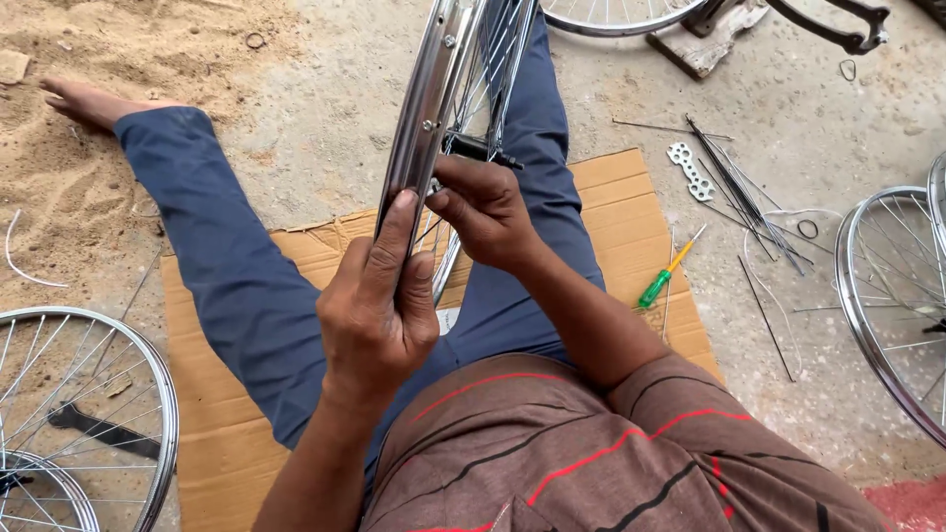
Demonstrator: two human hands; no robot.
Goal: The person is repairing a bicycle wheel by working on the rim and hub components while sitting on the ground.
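A shiny metal bicycle rim (426, 108) with thin spokes stands upright between my legs, seen edge-on. My left hand (379, 305) is wrapped around the rim's near edge, thumb pressed along its outer face. My right hand (485, 209) reaches inside the rim among the spokes, fingertips pinched on something small by the rim; a dark tool or hub part (483, 151) sticks out just above its fingers. I sit on a flat sheet of cardboard (631, 212), legs in blue trousers spread wide.
A green and yellow screwdriver (668, 272) lies on the cardboard's right edge. Loose spokes (739, 187) and a flat white multi-hole wrench (690, 170) lie on the concrete beyond. Spoked wheels rest at lower left (89, 414), right (892, 286) and top (616, 18). Sand covers the upper left.
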